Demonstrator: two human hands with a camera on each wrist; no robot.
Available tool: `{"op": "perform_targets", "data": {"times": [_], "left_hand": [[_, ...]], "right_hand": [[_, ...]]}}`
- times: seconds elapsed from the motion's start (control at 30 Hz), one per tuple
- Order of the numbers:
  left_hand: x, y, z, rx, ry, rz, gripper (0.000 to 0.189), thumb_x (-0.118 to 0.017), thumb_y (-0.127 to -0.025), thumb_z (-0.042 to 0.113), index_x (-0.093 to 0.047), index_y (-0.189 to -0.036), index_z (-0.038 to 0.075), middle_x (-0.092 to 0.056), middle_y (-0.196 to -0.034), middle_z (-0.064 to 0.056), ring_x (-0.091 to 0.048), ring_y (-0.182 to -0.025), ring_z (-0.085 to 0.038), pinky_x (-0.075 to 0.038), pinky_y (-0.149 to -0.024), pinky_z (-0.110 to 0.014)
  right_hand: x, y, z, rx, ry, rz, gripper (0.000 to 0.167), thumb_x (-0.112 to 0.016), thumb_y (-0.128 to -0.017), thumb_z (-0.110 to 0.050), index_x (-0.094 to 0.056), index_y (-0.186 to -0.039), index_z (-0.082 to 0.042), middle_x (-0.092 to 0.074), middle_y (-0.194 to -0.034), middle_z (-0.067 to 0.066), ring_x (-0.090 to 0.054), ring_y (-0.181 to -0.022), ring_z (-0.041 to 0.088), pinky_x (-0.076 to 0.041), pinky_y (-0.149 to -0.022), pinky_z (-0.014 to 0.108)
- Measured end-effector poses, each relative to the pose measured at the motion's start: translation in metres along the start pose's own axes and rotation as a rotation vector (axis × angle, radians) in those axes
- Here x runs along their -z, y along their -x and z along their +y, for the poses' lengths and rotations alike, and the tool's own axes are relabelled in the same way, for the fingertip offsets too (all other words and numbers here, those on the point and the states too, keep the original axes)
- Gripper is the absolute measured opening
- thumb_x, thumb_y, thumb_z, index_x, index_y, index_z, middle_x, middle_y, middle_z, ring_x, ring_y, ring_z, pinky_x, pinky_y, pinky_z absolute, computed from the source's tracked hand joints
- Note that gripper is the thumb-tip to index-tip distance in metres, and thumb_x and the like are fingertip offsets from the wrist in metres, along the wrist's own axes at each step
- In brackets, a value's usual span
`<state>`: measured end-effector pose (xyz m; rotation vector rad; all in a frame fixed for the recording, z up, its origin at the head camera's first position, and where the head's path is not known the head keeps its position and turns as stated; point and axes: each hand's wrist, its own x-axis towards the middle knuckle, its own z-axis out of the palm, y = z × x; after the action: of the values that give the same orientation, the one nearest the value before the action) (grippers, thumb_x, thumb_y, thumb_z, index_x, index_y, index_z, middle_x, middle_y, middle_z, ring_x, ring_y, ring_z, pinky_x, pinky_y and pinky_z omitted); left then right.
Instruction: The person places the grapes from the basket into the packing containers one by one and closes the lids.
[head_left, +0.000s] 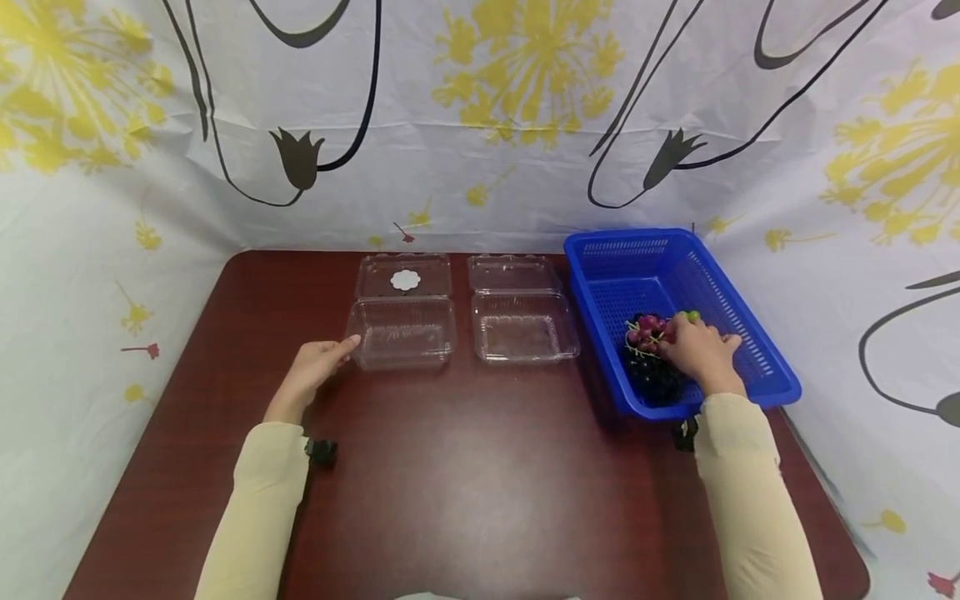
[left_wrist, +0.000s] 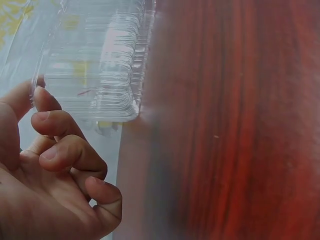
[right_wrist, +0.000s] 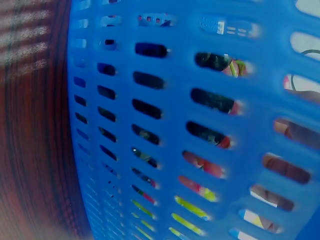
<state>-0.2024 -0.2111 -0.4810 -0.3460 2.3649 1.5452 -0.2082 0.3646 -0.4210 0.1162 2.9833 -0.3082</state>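
Note:
My left hand [head_left: 318,364] pinches the near left edge of a clear plastic clamshell box [head_left: 401,333] between thumb and index finger; the other fingers curl loosely in the left wrist view. The box lies with its lid folded back, a white scalloped sticker [head_left: 405,280] on the lid. Inside a blue plastic basket [head_left: 757,354], my right hand [head_left: 701,350] grips a bunch of red grapes [head_left: 642,335] from above. Dark grapes [head_left: 651,375] lie just below them, and a bit of green grape [head_left: 693,317] shows behind the fingers. The basket's slotted wall covers most of that hand in the right wrist view.
A second clear clamshell box [head_left: 525,329], also with its lid back, stands between the first box and the basket. Everything rests on a dark red-brown wooden table [head_left: 465,483]. A white cloth with flower prints [head_left: 480,192] hangs behind it and along both sides.

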Motion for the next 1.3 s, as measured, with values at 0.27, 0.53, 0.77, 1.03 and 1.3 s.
{"op": "perform_targets", "data": {"times": [0.27, 0.53, 0.77, 1.03, 1.3], "left_hand": [[-0.006, 0.003, -0.008, 0.003, 0.041, 0.005, 0.057, -0.061, -0.086, 0.061, -0.057, -0.077, 0.005, -0.042, -0.06, 0.01, -0.04, -0.064, -0.01, -0.038, -0.066, -0.029], [-0.006, 0.004, -0.011, -0.012, 0.058, 0.007, 0.058, -0.061, -0.086, 0.061, -0.053, -0.076, 0.004, -0.034, -0.054, 0.01, -0.035, -0.057, -0.009, -0.035, -0.06, -0.027], [-0.009, 0.002, -0.017, -0.011, 0.074, 0.023, 0.055, -0.063, -0.086, 0.058, -0.051, -0.072, 0.006, -0.031, -0.052, 0.009, -0.031, -0.052, -0.009, -0.031, -0.054, -0.026], [-0.01, 0.005, -0.019, -0.009, 0.081, 0.018, 0.052, -0.063, -0.088, 0.055, -0.051, -0.072, 0.007, -0.031, -0.052, 0.009, -0.031, -0.051, -0.009, -0.031, -0.052, -0.026], [-0.009, 0.005, -0.019, -0.006, 0.082, 0.014, 0.051, -0.063, -0.089, 0.053, -0.051, -0.071, 0.007, -0.031, -0.052, 0.009, -0.031, -0.051, -0.009, -0.032, -0.052, -0.027]], "right_hand": [[0.005, 0.0, 0.004, -0.019, 0.002, -0.029, 0.031, -0.056, -0.094, -0.03, -0.049, -0.098, 0.0, -0.056, -0.095, 0.028, -0.05, -0.098, 0.058, -0.015, -0.087, 0.081], [0.005, 0.0, 0.006, -0.052, -0.023, -0.099, 0.042, -0.054, -0.096, -0.033, -0.047, -0.115, 0.003, -0.054, -0.114, 0.034, -0.042, -0.111, 0.059, -0.005, -0.093, 0.084], [0.005, -0.001, 0.007, -0.057, -0.038, -0.119, 0.046, -0.054, -0.094, -0.035, -0.046, -0.118, 0.004, -0.053, -0.117, 0.034, -0.043, -0.112, 0.059, -0.005, -0.093, 0.084], [-0.003, 0.0, 0.013, -0.059, -0.095, -0.097, 0.044, -0.055, -0.091, -0.034, -0.04, -0.115, -0.001, -0.055, -0.11, 0.032, -0.045, -0.106, 0.058, -0.004, -0.088, 0.084], [-0.006, 0.002, 0.015, -0.05, -0.114, -0.045, 0.044, -0.056, -0.091, -0.034, -0.04, -0.116, -0.001, -0.056, -0.104, 0.029, -0.046, -0.107, 0.058, -0.003, -0.09, 0.084]]}}
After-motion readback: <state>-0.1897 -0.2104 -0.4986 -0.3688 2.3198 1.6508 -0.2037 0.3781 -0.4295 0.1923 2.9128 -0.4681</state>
